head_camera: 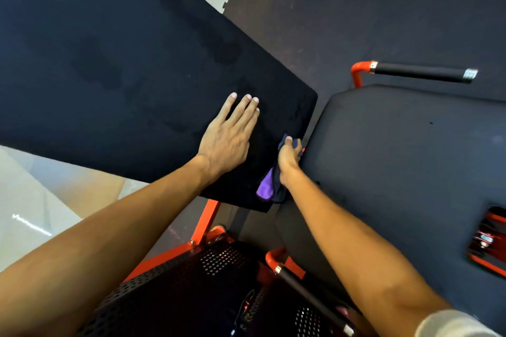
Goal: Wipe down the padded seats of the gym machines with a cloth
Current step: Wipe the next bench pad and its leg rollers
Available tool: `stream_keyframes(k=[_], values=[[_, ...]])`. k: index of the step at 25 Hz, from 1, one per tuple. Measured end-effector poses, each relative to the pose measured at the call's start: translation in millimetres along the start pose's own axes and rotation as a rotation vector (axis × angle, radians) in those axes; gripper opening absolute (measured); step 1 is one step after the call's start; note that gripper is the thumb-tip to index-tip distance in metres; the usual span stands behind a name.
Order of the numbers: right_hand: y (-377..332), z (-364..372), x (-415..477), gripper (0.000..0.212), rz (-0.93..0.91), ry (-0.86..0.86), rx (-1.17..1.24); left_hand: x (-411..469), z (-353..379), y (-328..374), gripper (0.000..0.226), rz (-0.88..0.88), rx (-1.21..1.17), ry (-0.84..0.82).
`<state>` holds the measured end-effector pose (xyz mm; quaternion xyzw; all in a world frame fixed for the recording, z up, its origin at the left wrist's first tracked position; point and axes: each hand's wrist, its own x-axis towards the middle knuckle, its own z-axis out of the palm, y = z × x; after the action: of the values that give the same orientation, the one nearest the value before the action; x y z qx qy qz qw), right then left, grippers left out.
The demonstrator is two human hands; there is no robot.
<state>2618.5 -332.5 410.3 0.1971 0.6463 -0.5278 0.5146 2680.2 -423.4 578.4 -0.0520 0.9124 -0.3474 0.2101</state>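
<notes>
Purple cloth (265, 189) clenched in the right hand (289, 154) meets the end of the black pad (109, 63) just right of the flat, outstretched left hand (227, 139), the pad's length running away leftward.

The one camera rides on the person's head and looks forward and steeply down along both bare forearms, which come in from the bottom corners and meet near mid-frame at the left hand (228, 134), flat on the padding, and the right hand (289, 157), gripping the cloth (269, 187). It sits close over the machine. The long black pad (109, 63) fills the upper left, the seat pad (397, 159) fills the right, the rubber floor (356, 8) runs along the top edge, and the perforated guard (191, 290) lies along the bottom.
</notes>
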Motion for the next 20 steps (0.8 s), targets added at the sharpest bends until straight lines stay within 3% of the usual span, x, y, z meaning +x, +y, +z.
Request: stream_keyframes(k=[6, 10, 15, 20], values=[[-34, 14, -36, 0.055, -0.423, -0.102, -0.274, 47, 0, 4, 0.068, -0.010, -0.031, 0.006], [21, 2, -47, 0.057, -0.382, -0.089, -0.323, 70, 1, 2, 0.073, 0.014, -0.002, -0.008], [-74, -13, 52, 0.055, -0.094, 0.057, -0.031, 84, 8, 3, 0.070, 0.007, 0.008, 0.044], [-70, 0, 15, 0.055, -0.413, -0.048, -0.279, 85, 16, 4, 0.065, 0.008, 0.024, 0.086]])
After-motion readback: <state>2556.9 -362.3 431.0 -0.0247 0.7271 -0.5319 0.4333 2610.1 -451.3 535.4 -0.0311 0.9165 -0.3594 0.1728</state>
